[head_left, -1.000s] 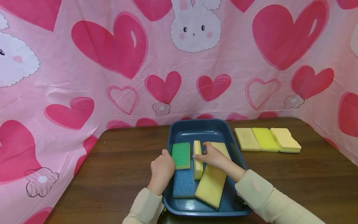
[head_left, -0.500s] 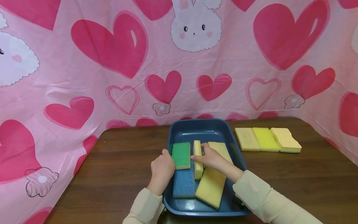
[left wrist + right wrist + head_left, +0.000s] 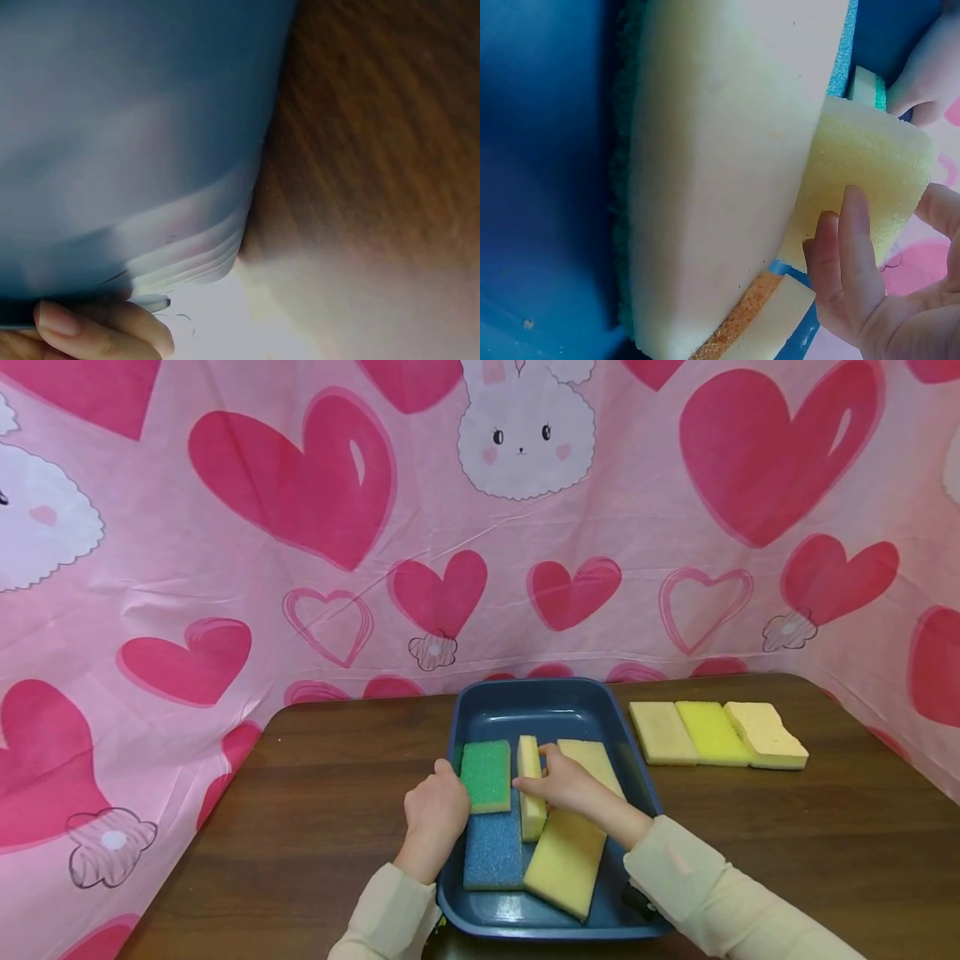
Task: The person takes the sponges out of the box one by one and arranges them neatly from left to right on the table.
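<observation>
One slanted sponge (image 3: 567, 862) lies beside the upright sponge (image 3: 532, 821) the right hand (image 3: 567, 782) pinches, left hand (image 3: 437, 803) gripping the tray (image 3: 536, 718).

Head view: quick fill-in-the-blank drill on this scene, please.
Lying flat partly on the blue sponge is a ____ sponge.
The left grip holds the rim of a ____ tray.
The right grip holds a narrow sponge coloured ____.
A row of ____ sponges lies on the table.

Missing words: green; blue; yellow; three.

A room of unclear kind, with heart-print cloth (image 3: 480, 527) hung behind a wood-grain table (image 3: 322, 793).
</observation>
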A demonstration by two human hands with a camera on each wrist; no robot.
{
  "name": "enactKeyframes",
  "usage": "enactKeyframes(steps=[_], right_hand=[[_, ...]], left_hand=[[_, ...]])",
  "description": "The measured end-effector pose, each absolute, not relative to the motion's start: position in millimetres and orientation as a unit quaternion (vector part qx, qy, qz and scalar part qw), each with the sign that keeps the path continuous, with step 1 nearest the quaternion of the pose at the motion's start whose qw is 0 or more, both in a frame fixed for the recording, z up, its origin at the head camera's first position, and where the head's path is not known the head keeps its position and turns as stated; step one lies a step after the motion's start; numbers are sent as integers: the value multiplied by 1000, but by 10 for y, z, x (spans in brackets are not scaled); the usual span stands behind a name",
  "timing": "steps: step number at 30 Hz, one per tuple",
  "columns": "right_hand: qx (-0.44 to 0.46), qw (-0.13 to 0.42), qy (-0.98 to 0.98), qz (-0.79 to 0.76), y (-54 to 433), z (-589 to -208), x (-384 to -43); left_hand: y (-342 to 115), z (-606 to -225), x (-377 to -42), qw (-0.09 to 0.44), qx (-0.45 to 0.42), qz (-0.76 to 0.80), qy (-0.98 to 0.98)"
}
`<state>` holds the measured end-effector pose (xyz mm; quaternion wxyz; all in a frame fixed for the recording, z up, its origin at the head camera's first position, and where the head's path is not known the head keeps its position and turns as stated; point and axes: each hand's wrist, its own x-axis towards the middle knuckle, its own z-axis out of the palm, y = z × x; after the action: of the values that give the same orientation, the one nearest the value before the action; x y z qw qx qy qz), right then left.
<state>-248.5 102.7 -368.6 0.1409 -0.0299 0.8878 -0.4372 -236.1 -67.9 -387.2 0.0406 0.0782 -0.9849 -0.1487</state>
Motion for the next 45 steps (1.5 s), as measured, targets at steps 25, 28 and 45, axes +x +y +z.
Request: enactKeyframes(steps=[25,28,45], right_hand=[[-18,138,895,-424,1017,-3655,-2488],[-14,137,896,-422,1023,-3646,-2489],[-24,126,893,-432,1119,-3554,-2484]], left_hand=[[-688,-3872,-2355,44,73,-146,-986],[-683,-3873,-2360,41,75,-142,-986],[-673,-3872,-2364,46,79,-138,-986]])
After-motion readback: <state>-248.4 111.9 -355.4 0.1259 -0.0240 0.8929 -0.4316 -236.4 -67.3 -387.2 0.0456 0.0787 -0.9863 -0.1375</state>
